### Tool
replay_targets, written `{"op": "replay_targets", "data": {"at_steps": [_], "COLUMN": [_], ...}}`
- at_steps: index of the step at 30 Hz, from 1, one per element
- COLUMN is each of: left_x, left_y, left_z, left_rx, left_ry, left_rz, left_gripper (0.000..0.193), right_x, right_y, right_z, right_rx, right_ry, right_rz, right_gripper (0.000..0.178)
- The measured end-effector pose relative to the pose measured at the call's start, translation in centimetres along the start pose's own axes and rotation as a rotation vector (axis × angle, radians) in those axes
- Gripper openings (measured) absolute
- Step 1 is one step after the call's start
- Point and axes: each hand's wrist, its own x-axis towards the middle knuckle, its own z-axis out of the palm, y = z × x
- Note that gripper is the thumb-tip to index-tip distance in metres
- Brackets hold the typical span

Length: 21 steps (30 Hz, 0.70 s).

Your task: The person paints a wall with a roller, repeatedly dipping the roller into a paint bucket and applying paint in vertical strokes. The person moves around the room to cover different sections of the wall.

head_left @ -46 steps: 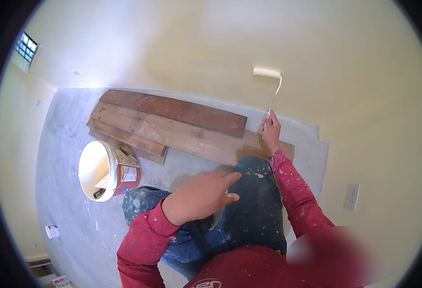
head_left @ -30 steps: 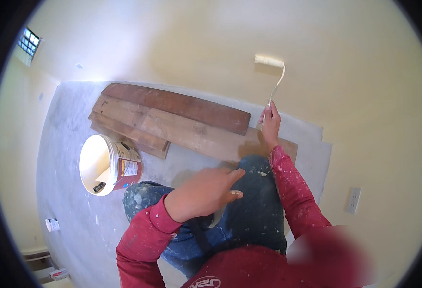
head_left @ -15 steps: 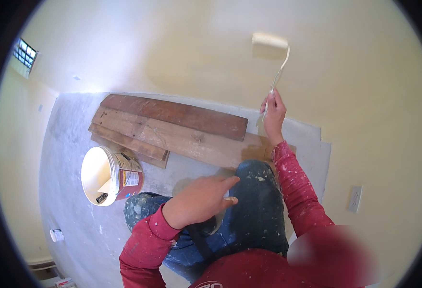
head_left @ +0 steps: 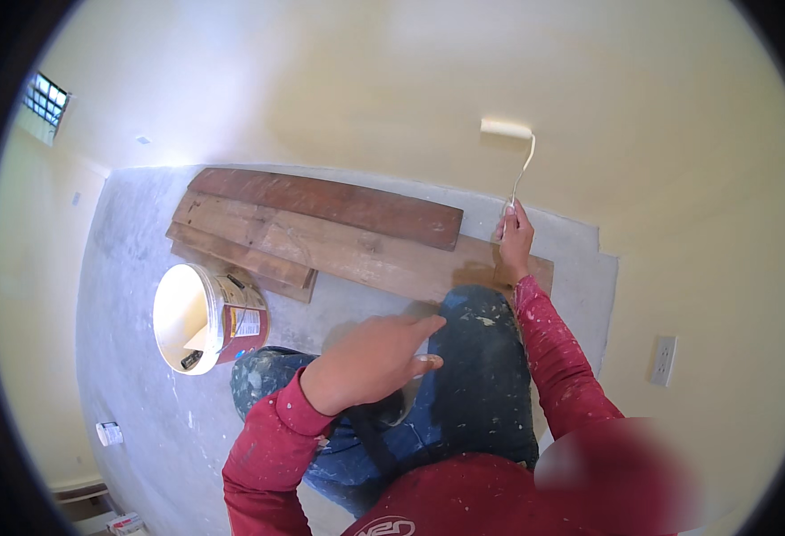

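My right hand (head_left: 516,241) is closed round the handle of a paint roller (head_left: 506,129). The roller's cream-coloured sleeve lies against the pale yellow wall (head_left: 365,98), a little above the floor line, with its bent wire frame on the right. Over my bent knees, my left hand (head_left: 374,357) holds nothing; its thumb and forefinger are apart and the other fingers are partly hidden. To the left of my knees stands a paint bucket (head_left: 247,320), pale inside with a red and white label. A dark-handled tool (head_left: 192,359) rests inside it.
Several wooden boards (head_left: 348,255) lie on the grey floor (head_left: 129,268) between me and the wall. A small white container (head_left: 109,434) sits at the far left. On the right wall is an electrical outlet (head_left: 664,361). A barred window (head_left: 46,98) shows at upper left.
My right hand has brought the roller down the wall, toward the floor. My left hand has stayed nearly where it was over my knees.
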Motion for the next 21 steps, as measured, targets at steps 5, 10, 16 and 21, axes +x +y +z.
{"op": "replay_targets", "data": {"at_steps": [5,10,16,21], "left_x": [-0.2,-0.4,-0.4,-0.1], "left_y": [-0.4,0.0,0.0,0.2], "left_z": [0.5,0.0,-0.1,-0.1], "left_rx": [-0.001,-0.005,0.016,0.019], "left_ry": [0.005,-0.016,0.006,-0.002], "left_rz": [0.002,-0.026,0.007,0.019], "left_gripper": [0.055,0.056,0.057,0.057], "right_x": [-0.2,0.9,0.5,3.0], "right_y": [-0.1,-1.6,-1.9,-11.0], "right_z": [-0.2,-0.2,-1.9,-0.4], "right_rx": [0.012,0.061,-0.001,0.081], "right_ry": [-0.012,0.017,0.030,0.051], "right_rz": [-0.036,-0.092,-0.140,-0.253], "right_gripper": [0.047,0.046,0.044,0.043]}}
